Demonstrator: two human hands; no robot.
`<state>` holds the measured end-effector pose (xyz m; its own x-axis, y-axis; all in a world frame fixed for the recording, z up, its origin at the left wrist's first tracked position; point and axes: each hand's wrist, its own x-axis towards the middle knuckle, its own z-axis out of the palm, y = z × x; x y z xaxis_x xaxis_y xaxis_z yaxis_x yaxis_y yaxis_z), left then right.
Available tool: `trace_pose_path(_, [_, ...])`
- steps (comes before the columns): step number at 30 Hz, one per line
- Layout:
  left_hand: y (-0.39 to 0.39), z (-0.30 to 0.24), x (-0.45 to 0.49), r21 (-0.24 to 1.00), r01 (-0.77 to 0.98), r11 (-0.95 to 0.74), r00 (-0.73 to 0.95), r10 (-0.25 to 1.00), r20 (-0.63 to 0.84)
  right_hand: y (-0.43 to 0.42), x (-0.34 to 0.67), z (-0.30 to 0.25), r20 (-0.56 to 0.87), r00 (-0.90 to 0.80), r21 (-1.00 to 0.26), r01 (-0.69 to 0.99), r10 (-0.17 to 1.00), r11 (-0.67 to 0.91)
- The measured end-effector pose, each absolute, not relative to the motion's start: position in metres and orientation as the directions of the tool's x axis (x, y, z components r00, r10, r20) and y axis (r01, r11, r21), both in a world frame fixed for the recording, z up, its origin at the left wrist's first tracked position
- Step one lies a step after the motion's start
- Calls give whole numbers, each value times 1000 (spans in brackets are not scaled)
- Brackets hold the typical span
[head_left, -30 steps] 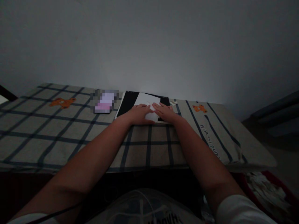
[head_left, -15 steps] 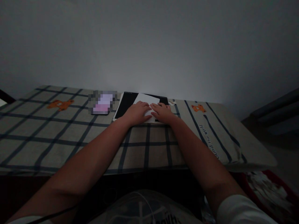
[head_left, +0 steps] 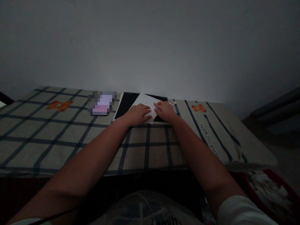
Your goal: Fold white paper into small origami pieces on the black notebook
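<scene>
A white sheet of paper (head_left: 144,99) lies at a slant on a black-covered pad (head_left: 123,105), which has a row of small holes along its far edge. My left hand (head_left: 138,114) rests flat on the paper's left and near part, fingers stretched and apart. On the paper's right side, my right hand (head_left: 164,111) touches it with fingers slightly bent, thumb apart from the forefinger. One pointed corner of the paper reaches the pad's near edge between the hands. The part of the paper beneath the hands is hidden.
Left of the pad lies a phone (head_left: 102,103) with a blurred, lit screen. A checked cloth (head_left: 70,137) with orange bear prints covers the table. Behind it stands a plain wall (head_left: 145,47). A small pale object (head_left: 172,102) lies by the pad's right edge.
My right hand has moved a little to the right, away from my left, and its fingers are more bent. More of the paper shows between the hands, and its near corner now shows.
</scene>
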<state>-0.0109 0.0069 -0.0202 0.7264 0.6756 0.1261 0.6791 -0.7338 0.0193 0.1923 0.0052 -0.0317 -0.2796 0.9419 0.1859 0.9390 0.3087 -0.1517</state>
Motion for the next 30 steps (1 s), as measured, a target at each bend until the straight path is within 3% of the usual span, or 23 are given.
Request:
trace_pose_path(10, [10,-20,-10,65,651,-756,739,651,173,7,193,-33,182,-286,-123,943,941,310])
trace_pose_path(16, [7,-20,-10,67,673,-736,700,664,262,12,195,-37,222,-212,-276,923,952,270])
trace_pose_path(18, [6,-21,-9,143,712,-688,628,715,307,14,194,-37,237,-179,-382,887,955,261])
trace_pose_path(21, [7,-22,-7,362,755,-546,435,831,347,15,193,-34,238,-181,-570,770,954,288])
trace_pose_path(24, [9,-24,-5,560,672,-485,351,874,335,14,193,-31,266,-204,-692,640,942,334])
trace_pose_path(30, [13,-22,-8,662,576,-480,411,870,274,12,194,-28,236,-206,-864,403,950,301])
